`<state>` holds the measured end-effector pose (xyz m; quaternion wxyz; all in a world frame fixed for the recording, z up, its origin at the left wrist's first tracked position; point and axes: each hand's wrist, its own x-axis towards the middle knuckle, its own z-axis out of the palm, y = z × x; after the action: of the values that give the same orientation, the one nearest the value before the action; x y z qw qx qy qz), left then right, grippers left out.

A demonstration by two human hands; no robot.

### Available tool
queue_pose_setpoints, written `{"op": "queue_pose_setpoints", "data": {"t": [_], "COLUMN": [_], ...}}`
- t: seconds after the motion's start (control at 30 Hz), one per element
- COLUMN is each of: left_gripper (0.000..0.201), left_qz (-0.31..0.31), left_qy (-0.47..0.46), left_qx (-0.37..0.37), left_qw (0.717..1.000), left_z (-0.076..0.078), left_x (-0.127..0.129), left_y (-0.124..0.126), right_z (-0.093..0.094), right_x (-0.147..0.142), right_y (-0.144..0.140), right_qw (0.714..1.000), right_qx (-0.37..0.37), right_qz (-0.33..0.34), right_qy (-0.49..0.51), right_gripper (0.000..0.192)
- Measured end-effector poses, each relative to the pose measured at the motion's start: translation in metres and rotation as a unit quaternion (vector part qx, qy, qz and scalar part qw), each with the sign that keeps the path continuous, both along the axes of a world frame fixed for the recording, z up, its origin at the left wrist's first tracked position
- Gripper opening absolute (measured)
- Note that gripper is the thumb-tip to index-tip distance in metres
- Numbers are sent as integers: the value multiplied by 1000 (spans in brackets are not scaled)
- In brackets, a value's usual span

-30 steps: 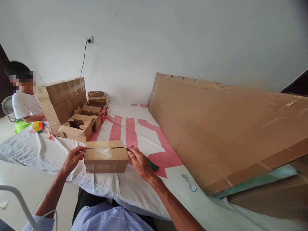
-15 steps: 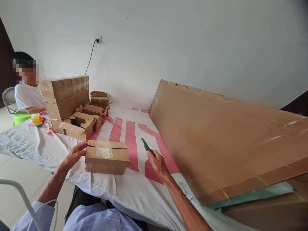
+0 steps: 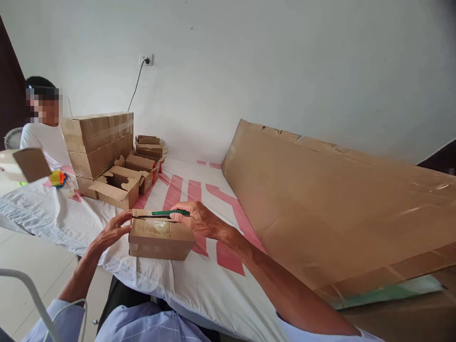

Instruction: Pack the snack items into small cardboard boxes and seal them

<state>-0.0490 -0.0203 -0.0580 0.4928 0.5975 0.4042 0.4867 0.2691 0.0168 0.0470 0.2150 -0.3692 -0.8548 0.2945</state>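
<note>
Far left: a person in a white top (image 3: 44,142), with a blurred carton (image 3: 33,165) in front of them, above the desk (image 3: 39,211) and its cloth cover.
Left end of desk: orange-and-yellow object (image 3: 57,178), just beside the stacked boxes (image 3: 96,137); right of these, a box with raised flaps (image 3: 119,190).
Left hand (image 3: 113,230): forearm slopes up and inward from the lower left; grip loosely parted, thumb below, fingers above, fingertips against the left end of the taped carton.
Taped carton (image 3: 160,244): on the desk near its front edge, between both hands, long side toward the wearer; clear tape (image 3: 156,229) crosses its top.
Green-handled knife (image 3: 169,212): laid along the carton's top seam, tip pointing left, near the left fingertips.
Right hand (image 3: 197,219): forearm reaches up and leftward from the lower right, back of the hand uppermost; grip closed around the knife handle, over the carton's right end.
Right: large cardboard panel (image 3: 331,204), leaning at a slant, well apart from the carton.
</note>
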Motion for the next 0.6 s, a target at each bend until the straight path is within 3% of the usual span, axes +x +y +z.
{"op": "queue_pose_setpoints", "data": {"t": [0.27, 0.47, 0.6], "left_gripper": [49, 50, 50], "left_qz": [-3, -15, -8], "left_qy": [24, 35, 39], "left_qx": [0, 0, 5], "left_qw": [1000, 999, 999], "left_z": [5, 10, 12], "left_x": [0, 3, 4], "left_y": [-4, -5, -6], "right_z": [14, 23, 39], "right_x": [-9, -18, -29], "right_y": [4, 6, 5], "right_qw": [994, 986, 978], "right_qx": [78, 108, 120], "right_qz": [11, 2, 15], "right_qy": [-72, -123, -170], "right_gripper": [26, 24, 30]}}
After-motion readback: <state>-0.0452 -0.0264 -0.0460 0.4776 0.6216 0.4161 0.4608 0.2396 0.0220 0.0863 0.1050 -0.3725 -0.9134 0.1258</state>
